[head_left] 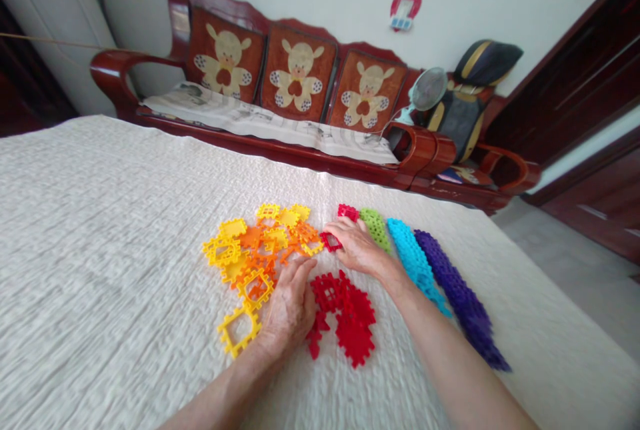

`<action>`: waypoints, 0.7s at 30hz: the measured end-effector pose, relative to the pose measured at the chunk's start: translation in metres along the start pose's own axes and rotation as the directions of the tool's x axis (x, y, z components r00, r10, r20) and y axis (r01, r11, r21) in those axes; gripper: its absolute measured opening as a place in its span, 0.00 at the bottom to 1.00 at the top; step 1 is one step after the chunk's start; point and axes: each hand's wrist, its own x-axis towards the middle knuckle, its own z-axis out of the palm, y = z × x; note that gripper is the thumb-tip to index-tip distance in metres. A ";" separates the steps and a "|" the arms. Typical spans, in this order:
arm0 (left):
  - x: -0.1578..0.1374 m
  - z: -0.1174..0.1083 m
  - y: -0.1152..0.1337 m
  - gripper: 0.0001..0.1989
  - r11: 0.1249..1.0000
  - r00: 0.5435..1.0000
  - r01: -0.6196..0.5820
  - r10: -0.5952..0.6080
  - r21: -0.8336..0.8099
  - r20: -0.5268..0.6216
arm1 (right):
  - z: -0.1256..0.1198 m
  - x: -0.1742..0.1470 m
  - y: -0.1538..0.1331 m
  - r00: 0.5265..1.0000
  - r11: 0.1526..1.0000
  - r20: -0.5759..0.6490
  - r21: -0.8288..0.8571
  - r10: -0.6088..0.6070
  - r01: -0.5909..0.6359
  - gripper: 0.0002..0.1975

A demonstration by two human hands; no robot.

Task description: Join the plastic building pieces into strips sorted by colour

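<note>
My right hand (357, 245) is over the far side of the pile, its fingers closed on a red open-square interlocking plastic piece (330, 241). My left hand (291, 300) lies low between two groups, palm down with fingers stretched forward, and I see nothing held in it. Left of it spread loose yellow pieces (239, 330) mixed with orange pieces (253, 238). Just right of the left hand is a heap of red pieces (356, 323) with notched edges. Another red piece (348, 211) sits beyond my right hand.
Beside my right forearm lie rows of joined pieces: green (375, 229), light blue (415, 260) and purple (457, 297). All rest on a white quilted cover (125, 250). Behind it stand a wooden sofa (300, 140) with bear cushions (296, 77) and a small fan (427, 90).
</note>
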 end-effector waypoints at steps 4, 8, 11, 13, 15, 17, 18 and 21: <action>0.000 0.001 -0.001 0.26 1.000 1.000 -0.001 0.001 0.001 -0.014 | 0.005 0.004 0.005 1.000 1.000 0.001 -0.009 -0.018 0.018 0.26; 0.000 0.001 -0.001 0.25 1.000 1.000 -0.008 0.008 0.008 -0.004 | 0.010 -0.003 0.018 0.988 0.996 -0.151 -0.071 0.041 -0.052 0.24; -0.001 0.001 -0.001 0.25 1.000 1.000 -0.016 0.016 0.010 -0.001 | 0.007 -0.003 0.028 0.956 0.981 -0.269 -0.116 0.119 -0.155 0.24; -0.001 0.001 -0.001 0.25 1.000 1.000 -0.017 0.017 0.005 -0.003 | 0.006 0.001 0.034 0.937 0.969 -0.313 -0.137 0.155 -0.206 0.23; -0.001 0.001 -0.001 0.25 1.000 1.000 -0.015 0.015 -0.002 -0.006 | 0.006 0.006 0.039 0.929 0.961 -0.329 -0.152 0.170 -0.230 0.22; -0.002 0.001 -0.001 0.24 1.000 1.000 -0.016 0.016 -0.007 -0.005 | 0.007 0.009 0.042 0.928 0.958 -0.327 -0.156 0.178 -0.239 0.21; -0.001 0.001 -0.001 0.24 1.000 1.000 -0.017 0.017 -0.007 -0.002 | 0.008 0.010 0.042 0.929 0.958 -0.324 -0.156 0.180 -0.240 0.21; -0.001 -0.001 -0.001 0.24 1.000 1.000 -0.023 0.022 0.003 0.012 | 0.009 0.009 0.040 0.932 0.960 -0.319 -0.159 0.171 -0.230 0.22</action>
